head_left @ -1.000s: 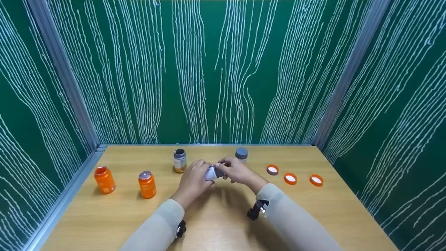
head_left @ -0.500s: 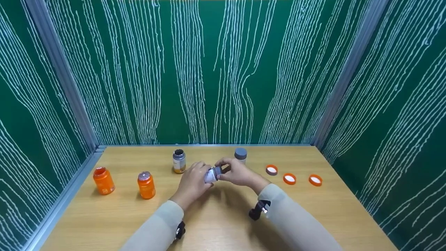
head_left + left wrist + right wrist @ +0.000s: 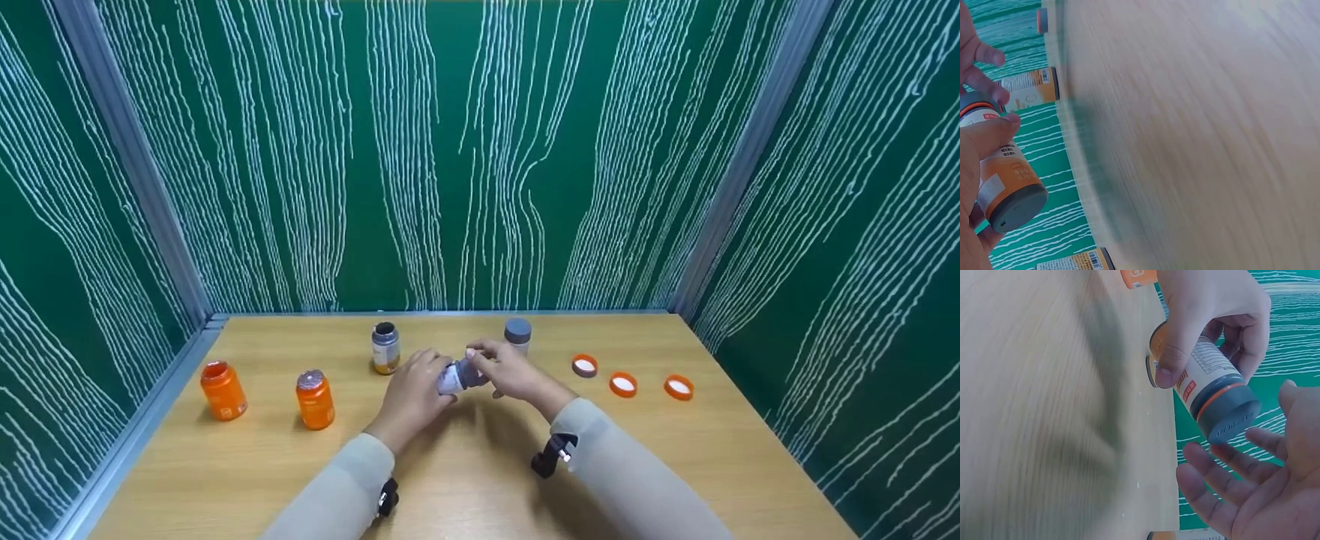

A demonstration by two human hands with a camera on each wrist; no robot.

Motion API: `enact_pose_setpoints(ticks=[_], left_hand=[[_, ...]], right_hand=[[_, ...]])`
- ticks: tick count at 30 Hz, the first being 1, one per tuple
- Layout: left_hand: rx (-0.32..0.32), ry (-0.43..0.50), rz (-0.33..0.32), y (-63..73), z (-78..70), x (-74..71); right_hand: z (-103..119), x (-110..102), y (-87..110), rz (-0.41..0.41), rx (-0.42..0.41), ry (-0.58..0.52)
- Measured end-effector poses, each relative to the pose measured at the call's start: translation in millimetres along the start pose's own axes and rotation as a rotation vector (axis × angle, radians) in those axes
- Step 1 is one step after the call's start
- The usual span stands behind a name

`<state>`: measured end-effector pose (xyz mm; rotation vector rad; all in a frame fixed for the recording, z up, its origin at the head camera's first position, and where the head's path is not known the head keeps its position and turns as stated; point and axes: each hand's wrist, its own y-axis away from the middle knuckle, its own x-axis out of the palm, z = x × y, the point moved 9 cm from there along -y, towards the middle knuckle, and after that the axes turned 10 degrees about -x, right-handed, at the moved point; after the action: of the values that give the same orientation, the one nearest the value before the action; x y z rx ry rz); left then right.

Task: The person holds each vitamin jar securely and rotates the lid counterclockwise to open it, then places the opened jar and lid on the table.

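Note:
My left hand (image 3: 415, 386) grips a white-and-orange supplement bottle (image 3: 1210, 368) with a grey base, tilted and held above the table. A grey cap (image 3: 1229, 417) with an orange ring sits on its mouth, pointing towards my right hand (image 3: 517, 373). In the right wrist view the right hand's fingers (image 3: 1213, 478) are spread loosely beside the cap, not curled round it. A similar bottle with a grey cap (image 3: 517, 332) stands just behind the right hand. Beside the left hand stands an uncapped grey-necked bottle (image 3: 386, 349).
Two orange bottles without caps stand at the left: one open-mouthed (image 3: 223, 391), the other with silvery foil (image 3: 316, 403) on top. Three caps lie upturned at the right: a grey-sided one (image 3: 585, 366) and two orange ones, the nearer (image 3: 623, 385) and the farther right (image 3: 679, 388). Green walls surround the wooden table (image 3: 465, 480).
The left hand keeps its grip on the bottle almost in place. Around the cap the right hand's fingers have shifted and turned, and they now stand loosened from it.

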<state>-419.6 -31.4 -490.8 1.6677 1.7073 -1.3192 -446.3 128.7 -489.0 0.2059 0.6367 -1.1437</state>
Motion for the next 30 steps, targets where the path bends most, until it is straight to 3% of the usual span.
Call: enact_pose_setpoints(ticks=[13,20,25,30], left_hand=[[0.008,-0.031,-0.012,-0.2,1.7,-0.8],[-0.009,-0.015,0.009,0.2,5.1,0.4],[-0.027,-0.001,0.023,0.0,4.6,0.8],[-0.034,0.002,0.033,1.2,3.1,0.2]], right_hand=[[1,7,-2.5,0.029,-0.016,0.011],[11,7,-2.7,0.048,-0.096,0.078],[15,6,-1.8,0.052,-0.149,0.061],[9,3,-1.3,0.017,-0.077,0.041]])
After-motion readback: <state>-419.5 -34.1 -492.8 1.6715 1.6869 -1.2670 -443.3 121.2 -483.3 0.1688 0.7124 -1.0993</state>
